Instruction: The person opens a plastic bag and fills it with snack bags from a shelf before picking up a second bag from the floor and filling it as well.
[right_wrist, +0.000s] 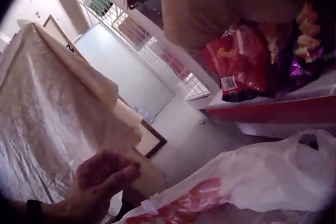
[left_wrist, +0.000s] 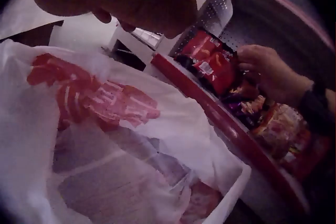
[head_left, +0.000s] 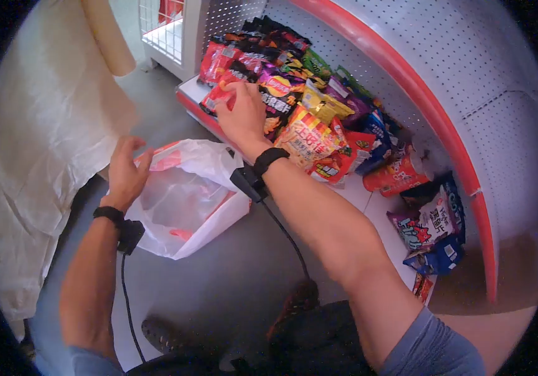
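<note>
A white plastic bag with red print (head_left: 212,160) stands on the floor, its mouth spread wide. My left hand (head_left: 126,175) is at the bag's left rim, fingers loosely bent; in the right wrist view the left hand (right_wrist: 100,182) shows nothing held. My right hand (head_left: 242,116) reaches over the shelf's snack packets, fingers bent at a red chip packet (head_left: 214,100). In the right wrist view that palm covers the top of a red packet (right_wrist: 239,64), hiding the fingertips; I cannot tell whether they grip it. A black and purple chip packet (head_left: 279,88) lies beside the right hand.
The low shelf has a red front edge (left_wrist: 210,106) and a perforated back panel (head_left: 407,56). Farther along are a yellow snack packet (head_left: 310,135), a red canister (head_left: 396,177) and several bags. A draped sheet (head_left: 49,125) hangs at left; a white wire rack (head_left: 162,31) stands behind.
</note>
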Available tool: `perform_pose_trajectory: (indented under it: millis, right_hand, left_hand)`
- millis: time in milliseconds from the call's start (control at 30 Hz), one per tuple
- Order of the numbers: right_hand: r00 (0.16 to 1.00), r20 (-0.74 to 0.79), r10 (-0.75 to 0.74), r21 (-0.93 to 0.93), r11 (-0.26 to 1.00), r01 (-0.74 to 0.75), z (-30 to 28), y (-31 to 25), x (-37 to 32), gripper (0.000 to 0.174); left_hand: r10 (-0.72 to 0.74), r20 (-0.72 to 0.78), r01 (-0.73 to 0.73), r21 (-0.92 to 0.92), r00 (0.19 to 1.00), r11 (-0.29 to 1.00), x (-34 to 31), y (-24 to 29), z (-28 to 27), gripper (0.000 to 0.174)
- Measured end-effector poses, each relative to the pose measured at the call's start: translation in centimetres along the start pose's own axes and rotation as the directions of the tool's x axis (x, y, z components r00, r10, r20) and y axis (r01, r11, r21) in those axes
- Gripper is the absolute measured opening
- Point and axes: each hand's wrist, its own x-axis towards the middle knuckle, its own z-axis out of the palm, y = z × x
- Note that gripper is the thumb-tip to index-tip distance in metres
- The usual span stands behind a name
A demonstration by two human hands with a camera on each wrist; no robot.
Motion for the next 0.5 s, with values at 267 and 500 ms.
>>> perform_pose_trajectory:
  millis: [267, 500]
  right_hand:
    - [1.000, -0.012, 0.014, -0.037, 0.999, -0.014, -0.8, -0.1, 0.0, 0.033]
    - [0.999, 0.011, 0.037, -0.101, 0.994, -0.036, 0.2, -1.0, -0.5, 0.037]
  left_hand:
    - [0.135, 0.008, -0.136, 0.036, 0.991, 0.990, 0.5, 2.4, 0.8, 0.026]
    - [0.103, 0.070, -0.104, 0.003, 0.992, 0.995, -0.3, 1.9, 0.6, 0.025]
